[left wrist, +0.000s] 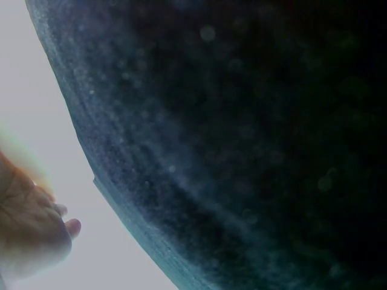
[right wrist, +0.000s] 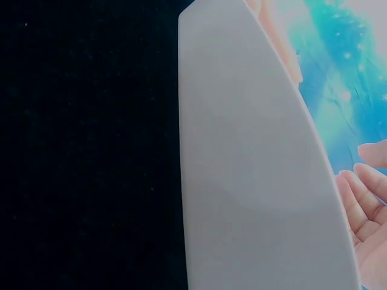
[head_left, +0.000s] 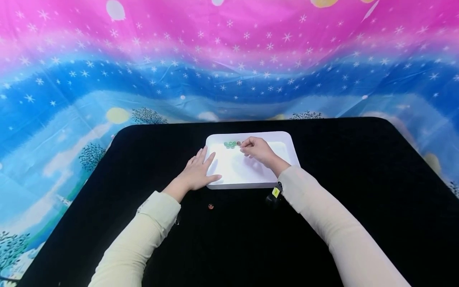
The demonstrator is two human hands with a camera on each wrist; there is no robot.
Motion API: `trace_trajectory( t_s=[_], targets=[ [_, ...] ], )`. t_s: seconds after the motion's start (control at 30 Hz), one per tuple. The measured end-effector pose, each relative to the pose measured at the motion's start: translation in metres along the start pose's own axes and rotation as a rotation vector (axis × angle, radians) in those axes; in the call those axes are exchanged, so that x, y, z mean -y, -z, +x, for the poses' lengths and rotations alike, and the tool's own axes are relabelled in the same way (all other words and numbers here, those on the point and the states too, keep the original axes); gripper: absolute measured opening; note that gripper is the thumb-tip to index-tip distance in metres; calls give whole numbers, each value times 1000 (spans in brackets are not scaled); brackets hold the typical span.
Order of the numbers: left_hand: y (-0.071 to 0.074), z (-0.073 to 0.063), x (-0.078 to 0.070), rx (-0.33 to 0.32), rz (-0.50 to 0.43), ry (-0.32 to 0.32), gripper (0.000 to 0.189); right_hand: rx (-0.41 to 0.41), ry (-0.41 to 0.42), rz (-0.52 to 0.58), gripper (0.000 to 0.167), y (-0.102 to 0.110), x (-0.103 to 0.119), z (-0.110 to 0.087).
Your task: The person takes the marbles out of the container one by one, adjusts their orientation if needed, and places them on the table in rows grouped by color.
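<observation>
A white tray (head_left: 251, 185) lies on the black table. Inside, near its far edge, several green glass marbles (head_left: 230, 144) sit clustered, with a brown marble (head_left: 238, 143) at their right end. My right hand (head_left: 261, 150) reaches over the tray, its bent fingertips right beside the brown marble; whether they pinch anything is too small to tell. In the right wrist view, part of that hand (right wrist: 369, 223) shows behind the tray wall. With fingers spread and thumb over the rim, my left hand (head_left: 195, 172) rests on the tray's left side.
A single brownish marble (head_left: 210, 206) lies on the black tablecloth (head_left: 229, 247) in front of the tray. A black wrist device with a yellow label (head_left: 275, 192) hangs under the right cuff. Behind the table hangs a pink and blue snowflake backdrop (head_left: 229, 71).
</observation>
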State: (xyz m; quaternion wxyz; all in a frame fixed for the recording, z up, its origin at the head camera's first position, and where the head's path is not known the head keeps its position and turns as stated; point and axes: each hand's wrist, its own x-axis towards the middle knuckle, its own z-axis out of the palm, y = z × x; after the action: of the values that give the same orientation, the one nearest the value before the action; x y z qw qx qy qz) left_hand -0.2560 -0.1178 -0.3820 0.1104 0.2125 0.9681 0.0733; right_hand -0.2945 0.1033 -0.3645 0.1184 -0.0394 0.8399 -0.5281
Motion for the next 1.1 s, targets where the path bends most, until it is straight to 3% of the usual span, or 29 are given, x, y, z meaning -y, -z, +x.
trace_trajectory(
  t_s=[0.77,1.1],
  targets=[
    [1,-1,0,14,-13,4,80,-18,0,-12,17,-3,-1,10],
    [0,-1,1,1,-4,-4,80,-30,-42,-29,17,0,-7,19]
  ],
)
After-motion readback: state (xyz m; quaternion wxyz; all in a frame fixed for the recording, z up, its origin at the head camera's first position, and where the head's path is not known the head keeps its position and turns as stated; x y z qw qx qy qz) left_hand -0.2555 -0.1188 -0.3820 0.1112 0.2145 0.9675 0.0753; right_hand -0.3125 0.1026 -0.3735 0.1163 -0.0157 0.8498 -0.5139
